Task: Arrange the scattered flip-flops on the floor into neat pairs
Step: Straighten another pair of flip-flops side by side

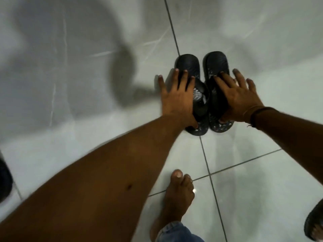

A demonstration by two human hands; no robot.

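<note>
Two black flip-flops lie side by side on the white tiled floor, toes pointing away from me. The left flip-flop (pixel 187 64) is under my left hand (pixel 176 100), which lies flat on its strap with fingers spread and thumb near the heel. The right flip-flop (pixel 216 62) is under my right hand (pixel 239 98), also flat with fingers spread and thumb on the heel. White speckles show on both heels. Neither hand is visibly closed around its flip-flop.
My bare foot (pixel 178 198) with a jeans hem stands just behind the pair. Another dark flip-flop (pixel 314 222) shows at the lower right edge, toes visible in it. A dark object (pixel 4 180) sits at the left edge. Grey grout lines cross the floor (pixel 262 189).
</note>
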